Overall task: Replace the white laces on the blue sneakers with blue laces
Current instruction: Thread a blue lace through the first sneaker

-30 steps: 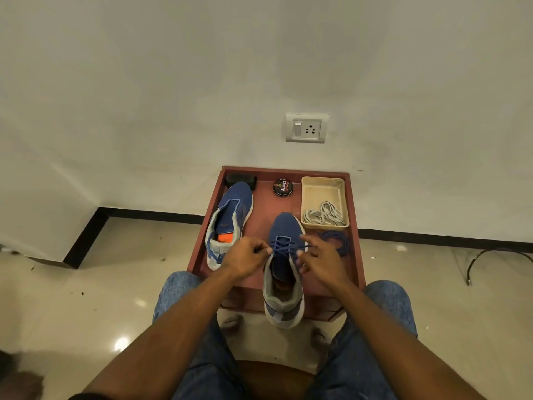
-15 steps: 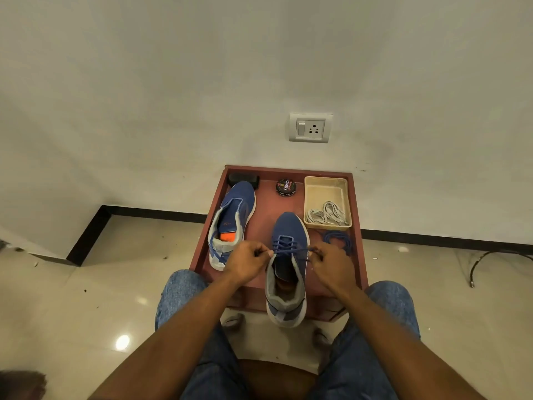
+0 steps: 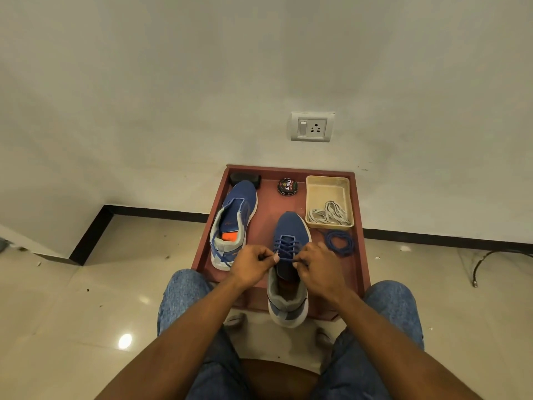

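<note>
1. Half a second ago my hands were apart, stretching the blue lace (image 3: 287, 249) taut across the near sneaker (image 3: 288, 272). Now they've come together over its top eyelets.
2. My left hand (image 3: 253, 265) is curled, pinching one lace end just left of the tongue. My right hand (image 3: 315, 267) is curled too, pinching the other end on the right side.
3. My read: lacing on this shoe is nearly finished, crossings run up most of the eyelets; likely tightening or starting the tie.
4. Near sneaker sits at the tray's near edge, heel overhanging toward me.
5. Far-left sneaker (image 3: 233, 220) has no lace across its eyelets; a blue strand trails by its near side, can't tell if it's threaded. That one isn't done.
6. Red tray (image 3: 360, 255) holds both shoes, a polish tin (image 3: 287, 186), a dark object (image 3: 245, 179) at the far-left corner, and the basket.
7. Beige basket (image 3: 328, 186), far right: removed white laces (image 3: 328, 216) piled at its near end.
8. Spare blue lace coil (image 3: 339, 243) lies on the tray just near of the basket, right of my right hand.
</note>
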